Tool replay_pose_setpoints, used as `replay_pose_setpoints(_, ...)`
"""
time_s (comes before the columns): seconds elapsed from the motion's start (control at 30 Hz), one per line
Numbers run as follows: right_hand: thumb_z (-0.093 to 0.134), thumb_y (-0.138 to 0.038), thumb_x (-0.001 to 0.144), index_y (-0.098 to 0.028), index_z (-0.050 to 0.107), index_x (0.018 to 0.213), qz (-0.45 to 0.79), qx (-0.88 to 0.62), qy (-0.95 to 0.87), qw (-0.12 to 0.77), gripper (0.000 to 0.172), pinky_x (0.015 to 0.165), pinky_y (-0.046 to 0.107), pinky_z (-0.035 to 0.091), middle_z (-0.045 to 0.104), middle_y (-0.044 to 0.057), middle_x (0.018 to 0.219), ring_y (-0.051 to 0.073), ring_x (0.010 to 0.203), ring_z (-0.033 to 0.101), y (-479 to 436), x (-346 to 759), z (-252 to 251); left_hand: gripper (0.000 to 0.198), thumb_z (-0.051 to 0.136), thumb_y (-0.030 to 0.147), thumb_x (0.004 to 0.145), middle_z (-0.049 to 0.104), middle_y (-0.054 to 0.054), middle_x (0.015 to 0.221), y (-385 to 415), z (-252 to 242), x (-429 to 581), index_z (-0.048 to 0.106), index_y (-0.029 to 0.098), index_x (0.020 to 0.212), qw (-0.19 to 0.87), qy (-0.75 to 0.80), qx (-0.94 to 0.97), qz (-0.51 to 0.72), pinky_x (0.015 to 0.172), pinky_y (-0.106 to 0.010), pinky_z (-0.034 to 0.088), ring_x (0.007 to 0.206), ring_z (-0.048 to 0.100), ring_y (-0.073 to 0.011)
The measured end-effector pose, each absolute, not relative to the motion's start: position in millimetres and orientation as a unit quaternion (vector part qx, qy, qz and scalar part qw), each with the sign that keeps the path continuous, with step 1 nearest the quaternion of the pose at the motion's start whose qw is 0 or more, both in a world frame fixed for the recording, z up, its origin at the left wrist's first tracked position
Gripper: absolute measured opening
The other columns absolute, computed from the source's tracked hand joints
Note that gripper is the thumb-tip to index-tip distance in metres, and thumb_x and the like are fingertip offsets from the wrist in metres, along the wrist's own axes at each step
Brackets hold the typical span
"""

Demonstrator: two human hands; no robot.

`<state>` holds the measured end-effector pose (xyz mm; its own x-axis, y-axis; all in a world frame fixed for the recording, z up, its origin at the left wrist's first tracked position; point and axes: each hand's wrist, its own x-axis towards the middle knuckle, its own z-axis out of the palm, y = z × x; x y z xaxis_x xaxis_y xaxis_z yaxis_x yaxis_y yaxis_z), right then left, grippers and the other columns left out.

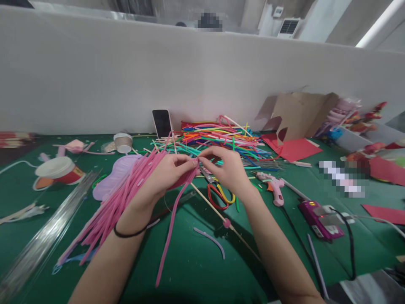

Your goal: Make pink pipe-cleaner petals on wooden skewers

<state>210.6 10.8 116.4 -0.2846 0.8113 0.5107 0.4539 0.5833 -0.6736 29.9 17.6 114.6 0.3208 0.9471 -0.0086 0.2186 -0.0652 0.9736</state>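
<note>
My left hand (172, 171) is closed, thumb and fingers pinching a pink pipe cleaner (172, 223) whose long end hangs down toward me. My right hand (223, 166) meets it at the fingertips, pinching the same pink piece. Beneath my left wrist lies a thick bundle of pink pipe cleaners (118, 202). A thin wooden stick (207, 199) with a pink bead-like lump (227, 223) slants away below my hands. Behind my right hand rest scissors (218, 196) with red and yellow handles. A short lilac pipe cleaner (210, 240) lies nearer to me.
Many coloured pipe cleaners (221, 137) are heaped at the back, beside a phone (162, 123). To the right lie a pink glue gun (272, 188) and a purple power strip (319, 219) with cables. On the left are a lidded paper cup (58, 169) and thin wires (53, 228).
</note>
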Motion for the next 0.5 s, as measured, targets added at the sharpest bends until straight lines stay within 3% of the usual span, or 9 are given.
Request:
replay_pose_setpoints(0.17, 0.053, -0.020, 0.089, -0.021, 0.068, 0.092, 0.126, -0.402, -0.798, 0.431, 0.015, 0.086, 0.032, 0.047, 0.070, 0.006, 0.099, 0.020, 0.094, 0.063, 10, 208, 114, 0.032, 0.065, 0.048, 0.077, 0.074, -0.005, 0.078, 20, 113, 29, 0.074, 0.016, 0.078, 0.478, 0.473, 0.641, 0.370, 0.061, -0.024, 0.047, 0.070, 0.064, -0.0177)
replay_pose_setpoints(0.37, 0.062, -0.028, 0.084, -0.020, 0.068, 0.086, 0.332, -0.417, -0.704, 0.469, 0.011, 0.069, 0.028, 0.051, 0.070, 0.002, 0.081, 0.015, 0.073, 0.064, 6, 207, 123, 0.033, 0.068, 0.050, 0.073, 0.074, -0.005, 0.077, 13, 123, 32, 0.074, 0.017, 0.077, 0.457, 0.479, 0.643, 0.384, 0.062, -0.024, 0.047, 0.070, 0.064, -0.0183)
replay_pose_setpoints(0.5, 0.066, -0.036, 0.081, -0.019, 0.069, 0.086, 0.435, -0.414, -0.648, 0.468, 0.018, 0.067, 0.026, 0.051, 0.070, 0.001, 0.079, 0.014, 0.074, 0.064, 5, 209, 127, 0.035, 0.067, 0.051, 0.074, 0.074, -0.006, 0.077, 10, 125, 31, 0.074, 0.017, 0.077, 0.469, 0.465, 0.646, 0.383, 0.061, -0.025, 0.048, 0.071, 0.065, -0.0194)
